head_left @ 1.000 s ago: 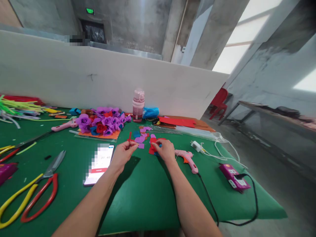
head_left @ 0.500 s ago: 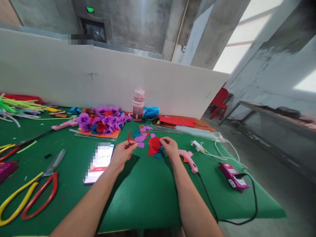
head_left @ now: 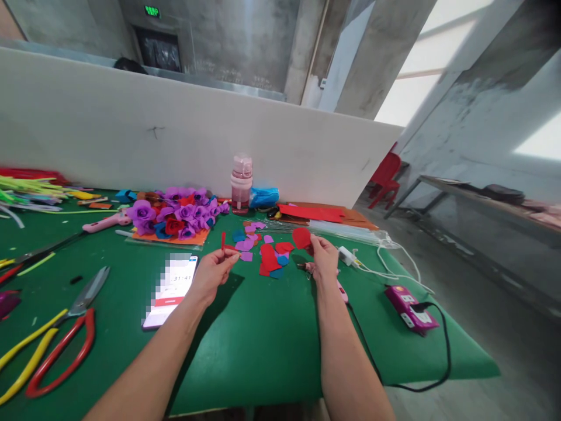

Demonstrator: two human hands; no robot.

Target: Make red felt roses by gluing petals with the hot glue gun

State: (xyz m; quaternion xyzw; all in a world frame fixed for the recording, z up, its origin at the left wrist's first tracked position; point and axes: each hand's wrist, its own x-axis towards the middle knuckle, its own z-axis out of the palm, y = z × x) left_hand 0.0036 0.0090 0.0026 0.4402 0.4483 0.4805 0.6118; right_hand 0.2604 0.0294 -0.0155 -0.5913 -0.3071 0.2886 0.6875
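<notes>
My left hand point(head_left: 214, 273) pinches a thin red strip point(head_left: 223, 240), whose end stands up above the fingers. Between the fingertips of my right hand point(head_left: 325, 257) is a rounded red petal piece point(head_left: 301, 238), lifted above the table. Loose cut pieces in red, purple and blue lie between the hands, among them a red piece point(head_left: 269, 258) and a blue piece point(head_left: 277, 273). A pink glue gun point(head_left: 309, 268) rests on the table, mostly hidden behind my right hand and wrist.
A phone point(head_left: 170, 292) lies by my left forearm, with large scissors point(head_left: 83, 304) further left. Finished purple and red flowers point(head_left: 175, 216) sit behind, beside a pink bottle point(head_left: 242, 184). At right are a white plug point(head_left: 347, 256) with cable and a purple power box point(head_left: 412, 309).
My right hand has moved right and up from the pile with a red petal piece in its fingers. The left hand keeps its pinch on the red strip. The view has shifted slightly.
</notes>
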